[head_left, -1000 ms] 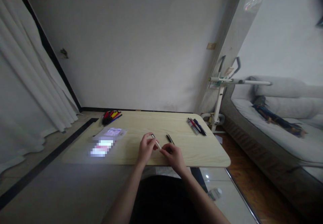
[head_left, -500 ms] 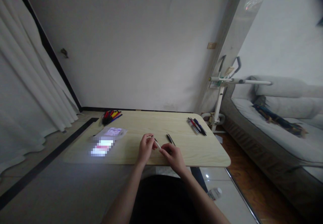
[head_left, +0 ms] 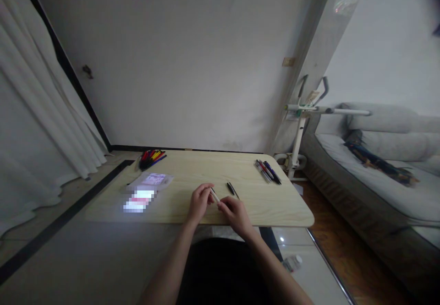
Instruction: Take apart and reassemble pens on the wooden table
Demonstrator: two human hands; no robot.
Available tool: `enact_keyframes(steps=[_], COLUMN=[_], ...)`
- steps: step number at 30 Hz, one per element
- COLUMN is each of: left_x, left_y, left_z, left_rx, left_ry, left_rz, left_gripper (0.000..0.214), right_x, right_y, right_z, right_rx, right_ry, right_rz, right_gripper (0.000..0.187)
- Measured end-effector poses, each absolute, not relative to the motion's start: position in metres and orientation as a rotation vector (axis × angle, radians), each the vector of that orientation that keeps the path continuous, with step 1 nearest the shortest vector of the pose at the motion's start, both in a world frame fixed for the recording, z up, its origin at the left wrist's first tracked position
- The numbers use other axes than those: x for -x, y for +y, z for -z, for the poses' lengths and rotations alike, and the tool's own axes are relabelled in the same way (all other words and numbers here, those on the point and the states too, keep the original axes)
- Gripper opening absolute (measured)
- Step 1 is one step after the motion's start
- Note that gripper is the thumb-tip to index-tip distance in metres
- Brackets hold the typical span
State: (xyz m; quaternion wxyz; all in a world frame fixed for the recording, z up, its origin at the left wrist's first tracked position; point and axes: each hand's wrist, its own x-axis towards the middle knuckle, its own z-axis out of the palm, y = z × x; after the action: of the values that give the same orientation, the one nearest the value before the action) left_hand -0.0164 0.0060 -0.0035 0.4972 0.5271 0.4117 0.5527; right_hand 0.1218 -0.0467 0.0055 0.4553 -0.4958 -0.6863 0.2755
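Observation:
Over the front part of the table, a slim white pen barrel slants between my hands. My left hand has its fingers closed around the upper end, where a small dark part shows. The lower end is pinched between the thumb and fingers of my right hand. Just beyond my right hand lie a black pen cap and a thin dark stick-like piece, side by side on the wood. The fingertips hide part of the barrel.
On the pale wooden table, a bunch of colored pens lies at the far left. Several pens are at the right. A clear plastic bag and a bright pixelated patch are at left. A bottle lies below the table.
The dark piece by my left fingertips shows less now, and the left fingers have closed in slightly around the barrel's upper end. My right hand has barely moved.

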Motion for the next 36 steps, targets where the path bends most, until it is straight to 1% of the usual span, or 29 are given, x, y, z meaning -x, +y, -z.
enact_keyframes(steps=[20,30,36], left_x=[0.0108,0.0133,0.0138], left_y=[0.0006,0.0011,-0.0001], left_z=[-0.0001,-0.0003,-0.0012], left_rx=[-1.386,-1.364,-1.338], left_ry=[0.936,0.961,0.967], left_rz=[-1.183,-1.225,-1.250], left_gripper=[0.022,0.026,0.028], right_x=[-0.1224,-0.1220,-0.1218], right_y=[-0.0467,-0.0460,-0.0472], right_z=[-0.0073,-0.0064,-0.0082], right_rx=[1.224,1.201,1.215], right_ry=[-1.668,-1.682,-1.692], right_rz=[-0.723,-0.693,-0.680], right_gripper=[0.032,0.027,0.028])
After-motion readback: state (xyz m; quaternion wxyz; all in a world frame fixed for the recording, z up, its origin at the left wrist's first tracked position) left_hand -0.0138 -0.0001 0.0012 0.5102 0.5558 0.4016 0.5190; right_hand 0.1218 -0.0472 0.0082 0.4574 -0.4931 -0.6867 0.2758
